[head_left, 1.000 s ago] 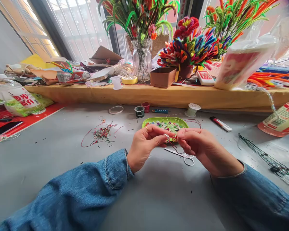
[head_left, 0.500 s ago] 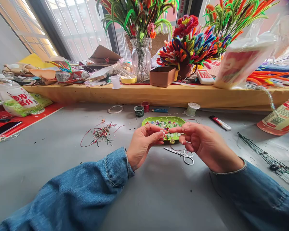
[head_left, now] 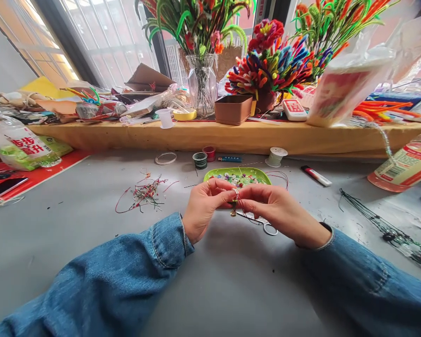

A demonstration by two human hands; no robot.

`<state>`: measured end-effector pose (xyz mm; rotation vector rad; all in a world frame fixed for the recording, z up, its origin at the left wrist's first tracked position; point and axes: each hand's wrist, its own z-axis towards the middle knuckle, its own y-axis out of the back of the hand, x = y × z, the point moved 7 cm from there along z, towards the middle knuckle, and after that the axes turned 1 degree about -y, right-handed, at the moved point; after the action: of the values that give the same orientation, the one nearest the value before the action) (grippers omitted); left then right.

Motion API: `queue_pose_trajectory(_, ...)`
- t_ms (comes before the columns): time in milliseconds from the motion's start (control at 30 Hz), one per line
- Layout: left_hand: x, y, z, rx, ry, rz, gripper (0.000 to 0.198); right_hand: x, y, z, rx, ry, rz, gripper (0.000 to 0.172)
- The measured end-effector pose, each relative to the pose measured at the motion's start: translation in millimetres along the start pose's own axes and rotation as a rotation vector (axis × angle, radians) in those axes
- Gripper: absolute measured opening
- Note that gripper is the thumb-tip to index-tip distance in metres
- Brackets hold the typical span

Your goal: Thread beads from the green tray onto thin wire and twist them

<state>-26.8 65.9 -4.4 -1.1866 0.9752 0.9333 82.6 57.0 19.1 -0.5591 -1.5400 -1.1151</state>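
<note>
My left hand (head_left: pixel 201 210) pinches a small beaded cord piece (head_left: pixel 235 193) between thumb and fingertips. A little golden-brown bit (head_left: pixel 233 211) dangles below it. From the right side, my right hand (head_left: pixel 284 213) meets the piece, thumb and fingers pinched together on its dark red cord (head_left: pixel 241 205); the exact grip is partly hidden. Just behind the hands lies a green tray (head_left: pixel 210 174) of mixed small beads. Partly covered by my right hand, a pair of scissors (head_left: pixel 271 229) rests on the grey table.
Cord scraps (head_left: pixel 148 193) are heaped to the left. Toward the back stand a dark green spool (head_left: pixel 199 161), a red spool (head_left: pixel 209 152) and a white spool (head_left: pixel 276 157). A lighter (head_left: pixel 315 176), knotted cords (head_left: pixel 372 217) and a bottle (head_left: pixel 403 164) are on the right.
My right hand has moved left and in to the piece, its fingers closing from a looser pose. My left hand keeps its pinch. The view has shifted slightly.
</note>
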Motion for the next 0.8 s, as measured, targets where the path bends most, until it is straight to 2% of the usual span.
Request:
queue_pose_trajectory(100, 0, 1.2, 1, -0.009, -0.024, 0.035, 0.012, 2, 3, 0, -0.029, 0.010, -0.053, 0.017)
queue_pose_trajectory(267, -6, 3.2, 0, -0.030, -0.119, 0.099, 0.009, 2, -3, 1, 0.032, 0.049, -0.094, 0.019)
queue_pose_trajectory(367, -4, 3.3, 0, -0.025, -0.092, 0.098, 0.007, 0, 3, 4, -0.042, 0.065, -0.218, 0.023)
queue_pose_trajectory(433, 0, 2.8, 1, -0.013, -0.028, 0.056, 0.008, 1, 12, 4, -0.148, 0.105, -0.419, 0.023)
queue_pose_trajectory(533, 7, 3.6, 2, -0.026, 0.070, -0.035, 0.011, 3, 34, 4, -0.352, 0.111, -0.831, 0.021)
queue_pose_trajectory(600, 10, 4.2, 2, -0.036, 0.114, -0.109, 0.011, -3, 53, 5, -0.437, 0.008, -1.039, 0.021)
queue_pose_trajectory(800, 10, 9.0, 7, -0.050, 0.180, -0.368, 0.010, -33, 127, 4, -0.555, -0.298, -1.131, 0.024)
